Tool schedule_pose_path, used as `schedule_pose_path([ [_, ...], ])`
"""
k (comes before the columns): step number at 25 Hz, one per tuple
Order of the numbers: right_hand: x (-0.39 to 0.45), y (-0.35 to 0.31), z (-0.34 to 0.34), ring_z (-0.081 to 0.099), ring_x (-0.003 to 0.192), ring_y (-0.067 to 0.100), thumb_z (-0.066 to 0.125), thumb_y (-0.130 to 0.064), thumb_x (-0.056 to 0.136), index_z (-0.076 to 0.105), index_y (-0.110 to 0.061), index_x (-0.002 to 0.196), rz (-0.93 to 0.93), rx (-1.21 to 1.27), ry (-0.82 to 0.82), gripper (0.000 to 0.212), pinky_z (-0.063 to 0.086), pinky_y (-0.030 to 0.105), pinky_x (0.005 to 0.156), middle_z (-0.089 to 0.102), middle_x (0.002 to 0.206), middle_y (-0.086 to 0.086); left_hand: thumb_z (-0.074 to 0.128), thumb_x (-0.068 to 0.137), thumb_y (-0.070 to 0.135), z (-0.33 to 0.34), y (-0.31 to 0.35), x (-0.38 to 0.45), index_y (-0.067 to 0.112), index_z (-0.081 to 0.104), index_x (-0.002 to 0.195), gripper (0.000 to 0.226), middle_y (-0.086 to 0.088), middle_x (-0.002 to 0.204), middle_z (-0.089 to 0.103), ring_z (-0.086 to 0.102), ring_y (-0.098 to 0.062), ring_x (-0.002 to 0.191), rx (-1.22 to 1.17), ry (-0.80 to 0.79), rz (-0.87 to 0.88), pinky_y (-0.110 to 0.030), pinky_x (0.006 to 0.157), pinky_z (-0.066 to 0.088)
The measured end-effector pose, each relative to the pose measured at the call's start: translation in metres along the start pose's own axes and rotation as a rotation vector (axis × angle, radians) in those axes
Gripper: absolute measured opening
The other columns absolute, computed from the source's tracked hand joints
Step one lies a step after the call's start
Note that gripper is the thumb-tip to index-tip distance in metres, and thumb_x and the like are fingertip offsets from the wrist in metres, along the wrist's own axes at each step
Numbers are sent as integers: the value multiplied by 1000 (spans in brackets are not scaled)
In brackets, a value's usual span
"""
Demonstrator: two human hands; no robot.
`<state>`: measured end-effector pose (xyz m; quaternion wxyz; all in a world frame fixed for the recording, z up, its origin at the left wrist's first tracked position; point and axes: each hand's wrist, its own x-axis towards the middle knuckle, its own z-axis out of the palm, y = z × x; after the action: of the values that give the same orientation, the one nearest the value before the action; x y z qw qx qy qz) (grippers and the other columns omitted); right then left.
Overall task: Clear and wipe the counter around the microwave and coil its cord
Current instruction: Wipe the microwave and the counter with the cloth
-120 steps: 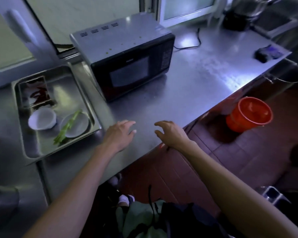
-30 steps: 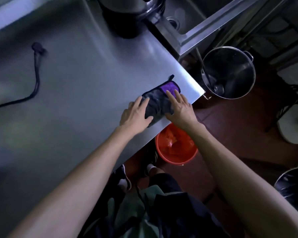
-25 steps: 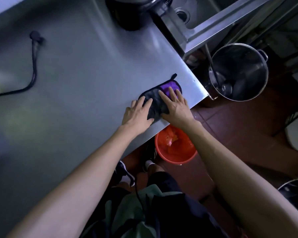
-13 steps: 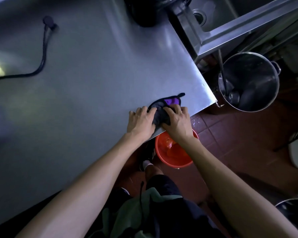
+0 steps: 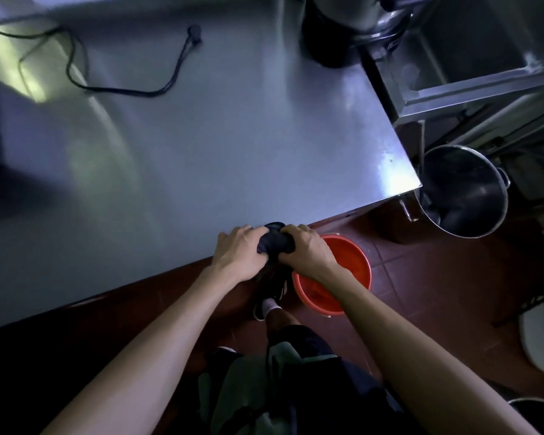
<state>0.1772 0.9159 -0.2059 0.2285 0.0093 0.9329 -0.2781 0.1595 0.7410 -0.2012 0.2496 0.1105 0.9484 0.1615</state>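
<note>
- Since the earlier frames, the dark cloth [image 5: 275,241] has been drawn from flat on the worktop [image 5: 201,146] to the worktop's near edge and bunched up between the two hands; the purple patch seen before is no longer visible.
- Left hand [image 5: 237,254]: knuckles up, fingers curled over the left end of the cloth, forearm running down and left out of the frame. Grip: closed around the cloth.
- Right hand [image 5: 307,251]: knuckles up, fingers curled over the right end of the cloth, forearm running down and right. Grip: closed around the cloth.
- The two hands sit just beside each other, with the cloth rolled into a short bundle between them, at or just over the worktop edge.
- The black cord [image 5: 123,87] lies loose and uncoiled on the far part of the worktop, well apart from the hands, with its plug [image 5: 194,32] at the far end.
- An orange bucket [image 5: 343,277] stands on the floor below the right wrist.
- A steel pot [image 5: 465,189] stands on the floor beside the worktop's right corner.
- A dark round appliance [image 5: 336,32] stands at the far right of the worktop.
</note>
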Motion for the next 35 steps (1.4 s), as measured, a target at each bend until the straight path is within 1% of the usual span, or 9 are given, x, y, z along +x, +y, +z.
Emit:
schedule_pose_path([
  [3,-28,-45,22,57,99,29,68,-29,76,54,-23,129,-106,-9,45,55,50,40,80,60,104,9,63,82,29,-11,-34,-56,31,50,137,57,0,126,60,54,-27,118,-46,118,-29,-42,96,43],
  [6,-51,-97,44,56,104,30,67,-27,78,52,-23,137,-240,-44,99,61,48,39,84,59,109,9,65,81,27,-24,-74,-115,29,51,137,58,0,125,61,55,-27,116,-85,276,-59,-44,95,44],
  [8,-63,-131,58,55,107,31,68,-25,79,53,-22,138,-320,-62,117,60,47,39,86,59,112,10,65,81,27,-32,-98,-153,29,52,137,58,0,122,63,56,-27,114,-88,374,-85,-45,93,45],
  [11,-76,-175,77,54,110,32,68,-24,80,55,-21,137,-410,-72,133,58,48,40,87,59,115,10,66,81,26,-42,-128,-200,30,52,136,57,0,121,63,56,-27,113,-82,471,-148,-46,92,45],
  [17,-84,-266,117,52,111,32,69,-24,80,57,-22,136,-615,-108,86,57,46,40,88,59,116,10,67,77,24,-56,-196,-274,30,55,133,58,0,114,63,57,-29,107,-135,647,-309,-47,87,47],
  [21,-65,-320,134,54,107,32,69,-23,78,60,-22,131,-709,-122,61,54,47,39,86,61,113,10,67,75,24,-75,-238,-290,29,56,132,58,1,116,64,57,-28,107,-185,704,-398,-47,88,47],
  [26,-17,-384,140,55,103,33,72,-21,77,63,-20,127,-809,-95,65,51,48,41,86,62,111,10,69,76,22,-121,-293,-280,26,58,132,57,3,120,64,57,-24,110,-189,761,-461,-45,91,46],
  [30,31,-431,136,53,106,28,74,-28,82,62,-21,128,-863,-62,96,48,44,35,82,62,115,6,72,74,21,-168,-332,-260,25,62,130,57,2,121,66,59,-24,110,-188,810,-474,-44,91,49],
  [35,72,-478,127,54,106,26,75,-28,83,63,-22,127,-931,-41,128,46,40,28,80,62,114,4,74,73,18,-210,-369,-242,22,66,126,54,3,111,67,61,-21,102,-191,892,-454,-38,86,50],
])
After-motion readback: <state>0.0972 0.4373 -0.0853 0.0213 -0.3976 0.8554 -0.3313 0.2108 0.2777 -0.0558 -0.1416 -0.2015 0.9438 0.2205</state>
